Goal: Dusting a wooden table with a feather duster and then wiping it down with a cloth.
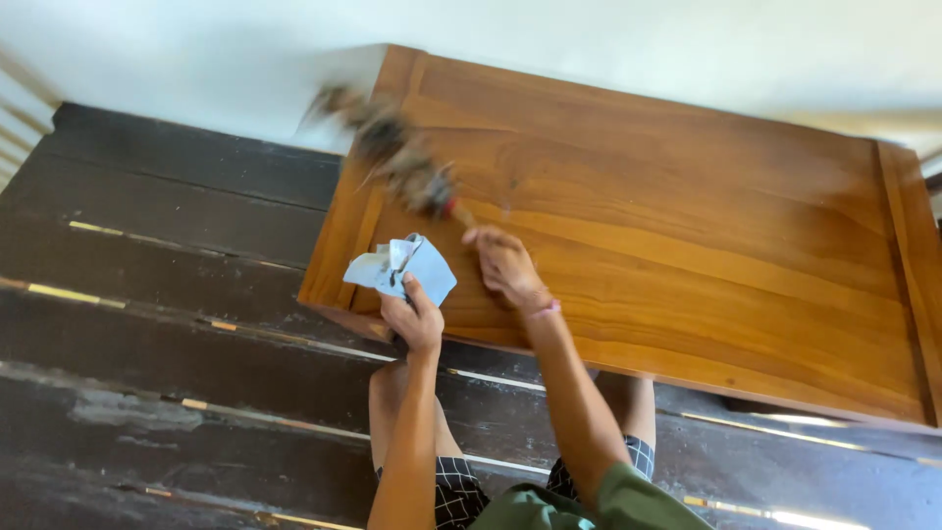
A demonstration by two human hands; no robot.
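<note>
My right hand (502, 265) grips the handle of a feather duster (392, 147), whose dark, blurred feathers lie over the left part of a brown wooden table top (687, 226). My left hand (415, 316) holds a crumpled pale blue cloth (404, 267) at the table's near left corner. Both arms reach up from the bottom of the view.
Dark wooden floor planks (167, 294) with gaps between them spread to the left and under the table. A white wall (196, 49) runs along the top. My knees and checked shorts (451, 486) show below the table edge.
</note>
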